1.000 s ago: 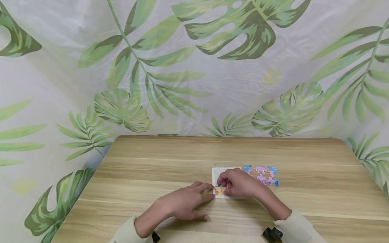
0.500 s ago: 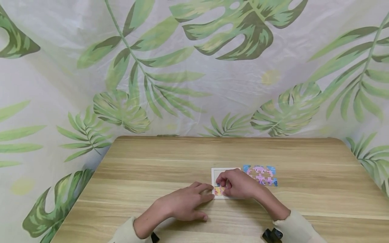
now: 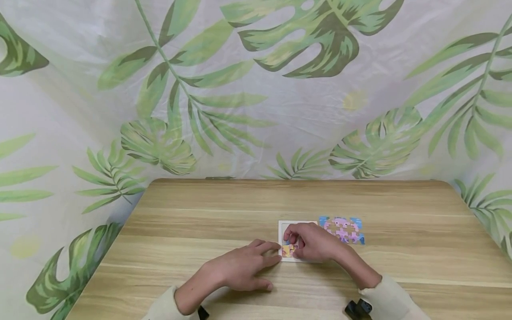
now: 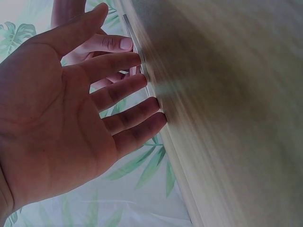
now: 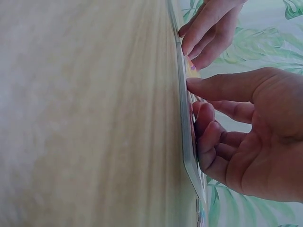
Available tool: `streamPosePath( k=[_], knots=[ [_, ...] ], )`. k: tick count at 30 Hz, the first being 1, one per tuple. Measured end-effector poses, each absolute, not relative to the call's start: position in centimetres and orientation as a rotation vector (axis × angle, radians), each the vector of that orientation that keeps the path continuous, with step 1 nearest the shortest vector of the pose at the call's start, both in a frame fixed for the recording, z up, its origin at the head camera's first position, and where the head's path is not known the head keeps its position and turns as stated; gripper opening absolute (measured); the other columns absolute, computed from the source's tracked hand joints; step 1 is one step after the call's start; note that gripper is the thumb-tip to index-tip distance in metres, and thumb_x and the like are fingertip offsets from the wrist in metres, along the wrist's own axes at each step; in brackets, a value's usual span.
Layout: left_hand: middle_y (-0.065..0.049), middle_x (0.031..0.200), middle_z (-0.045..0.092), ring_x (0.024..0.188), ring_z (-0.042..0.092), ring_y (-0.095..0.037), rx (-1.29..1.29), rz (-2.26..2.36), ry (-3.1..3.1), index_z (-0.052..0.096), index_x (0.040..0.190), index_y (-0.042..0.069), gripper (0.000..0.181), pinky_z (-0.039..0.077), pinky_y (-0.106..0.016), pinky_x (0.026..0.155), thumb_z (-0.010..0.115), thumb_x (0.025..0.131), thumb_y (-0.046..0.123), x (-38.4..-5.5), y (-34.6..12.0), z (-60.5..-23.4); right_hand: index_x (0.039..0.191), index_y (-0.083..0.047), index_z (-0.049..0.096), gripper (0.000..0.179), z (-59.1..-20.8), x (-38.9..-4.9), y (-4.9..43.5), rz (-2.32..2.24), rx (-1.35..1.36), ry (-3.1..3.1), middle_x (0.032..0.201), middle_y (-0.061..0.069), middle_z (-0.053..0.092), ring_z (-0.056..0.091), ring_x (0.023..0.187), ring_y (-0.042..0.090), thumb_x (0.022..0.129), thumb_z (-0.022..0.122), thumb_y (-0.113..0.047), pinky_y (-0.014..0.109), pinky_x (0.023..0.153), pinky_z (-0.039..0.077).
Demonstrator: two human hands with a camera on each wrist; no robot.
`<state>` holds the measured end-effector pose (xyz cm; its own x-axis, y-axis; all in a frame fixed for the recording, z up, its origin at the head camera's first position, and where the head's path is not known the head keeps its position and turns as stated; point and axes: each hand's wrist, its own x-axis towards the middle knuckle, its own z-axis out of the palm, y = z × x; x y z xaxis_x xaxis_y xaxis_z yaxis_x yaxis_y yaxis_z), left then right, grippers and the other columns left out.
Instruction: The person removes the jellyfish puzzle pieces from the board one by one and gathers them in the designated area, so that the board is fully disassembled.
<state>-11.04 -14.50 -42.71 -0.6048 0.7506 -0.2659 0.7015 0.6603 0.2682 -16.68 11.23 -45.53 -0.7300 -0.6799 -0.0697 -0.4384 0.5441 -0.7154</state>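
A white-framed jigsaw tray (image 3: 280,235) lies flat on the table. Yellow and pink puzzle pieces (image 3: 287,251) fill its near left corner. My left hand (image 3: 245,268) rests at the tray's left edge, its fingers extended and fingertips touching the frame; the left wrist view shows its palm (image 4: 61,118) bare. Over the tray, my right hand (image 3: 316,242) has its thumb and curled forefinger on a puzzle piece beside the yellow ones, mostly hidden under the fingers. From the right wrist, the thumb (image 5: 220,85) presses down at the tray surface and the other fingers are tucked in.
Right of the tray lies a partly spread group of pink and blue puzzle pieces (image 3: 342,229). The wooden table (image 3: 192,222) runs back to a leaf-print cloth (image 3: 240,111). A black device (image 3: 358,308) sits at the right sleeve.
My right thumb and fingers shift slightly over the tray, and more of the piece by the yellow ones shows. The left hand keeps its place; the head view drifts a little.
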Motion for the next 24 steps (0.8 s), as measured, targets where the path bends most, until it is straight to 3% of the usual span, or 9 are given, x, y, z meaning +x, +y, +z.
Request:
streamPosePath(
  k=[10,15,24],
  knots=[
    [0.003,0.171,0.040,0.152,0.043,-0.021,1.151,0.198,2.523,0.053,0.160,0.023,0.065,0.047,-0.038,0.122,0.070,0.102,0.049,-11.02,-14.53,-42.60,0.107,-0.009,0.069,0.028,-45.35,-16.63,11.32,-1.075,-0.919,2.401,0.090,0.000,0.068,0.060,0.076,0.002,0.085,0.080,0.005,0.021,0.071,0.053],
    [0.003,0.170,0.041,0.152,0.044,-0.021,1.164,0.182,2.531,0.054,0.159,0.023,0.065,0.047,-0.037,0.121,0.071,0.102,0.049,-10.94,-14.51,-42.56,0.106,-0.008,0.070,0.016,-45.45,-16.62,11.36,-1.121,-0.915,2.379,0.086,-0.001,0.069,0.060,0.073,0.002,0.095,0.069,0.003,0.020,0.069,0.052],
    [0.002,0.170,0.041,0.153,0.044,-0.021,1.147,0.189,2.520,0.055,0.159,0.022,0.064,0.048,-0.039,0.120,0.069,0.103,0.050,-10.98,-14.57,-42.33,0.111,-0.004,0.070,0.015,-45.23,-16.63,12.03,-1.216,-0.880,2.280,0.090,0.006,0.071,0.062,0.071,0.008,0.101,0.061,0.002,0.021,0.063,0.052]
  ],
)
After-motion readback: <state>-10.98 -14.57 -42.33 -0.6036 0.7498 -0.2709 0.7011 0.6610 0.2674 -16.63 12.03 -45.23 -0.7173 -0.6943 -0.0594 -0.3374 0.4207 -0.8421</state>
